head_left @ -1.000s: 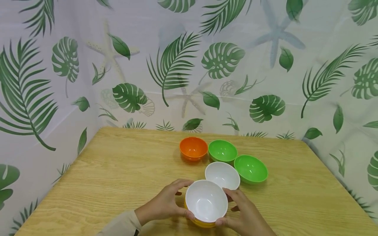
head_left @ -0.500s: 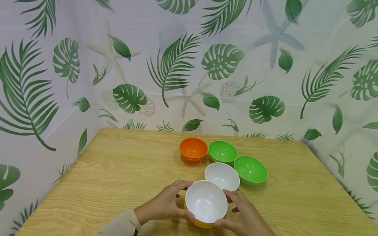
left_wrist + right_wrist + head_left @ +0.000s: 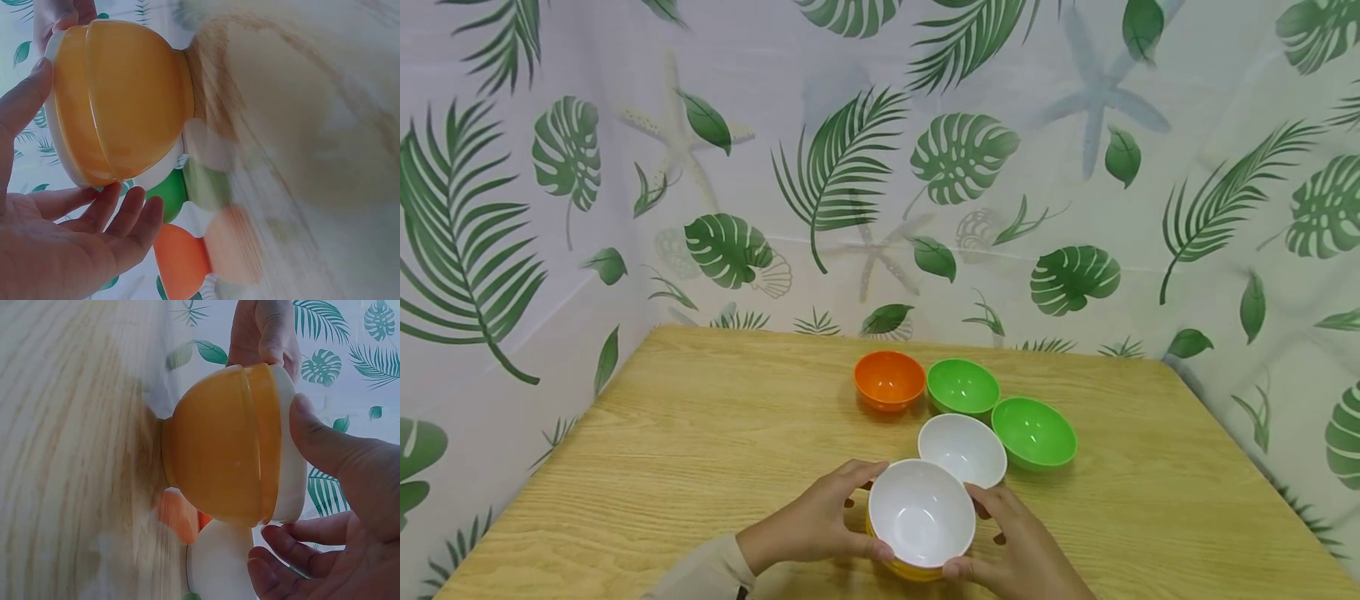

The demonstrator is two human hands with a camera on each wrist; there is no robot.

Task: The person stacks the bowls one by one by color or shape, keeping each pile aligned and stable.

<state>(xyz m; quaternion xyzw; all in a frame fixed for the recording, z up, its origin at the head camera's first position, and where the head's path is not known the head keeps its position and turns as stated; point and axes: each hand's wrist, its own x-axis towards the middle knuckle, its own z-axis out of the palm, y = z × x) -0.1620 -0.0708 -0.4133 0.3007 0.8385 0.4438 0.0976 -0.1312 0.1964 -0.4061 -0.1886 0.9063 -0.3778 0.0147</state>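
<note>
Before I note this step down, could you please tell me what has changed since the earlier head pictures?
Nothing has visibly moved, been taken hold of or let go; only the head view has drifted very slightly. The left hand and right hand still hold the top white bowl over the yellow bowls. The orange bowl, two green bowls and other white bowl stay put.

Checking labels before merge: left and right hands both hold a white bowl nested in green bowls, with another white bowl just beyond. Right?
Not green: the left wrist view shows yellow bowls under the top white bowl. The rest holds: left hand and right hand hold them, with another white bowl just beyond.
</note>
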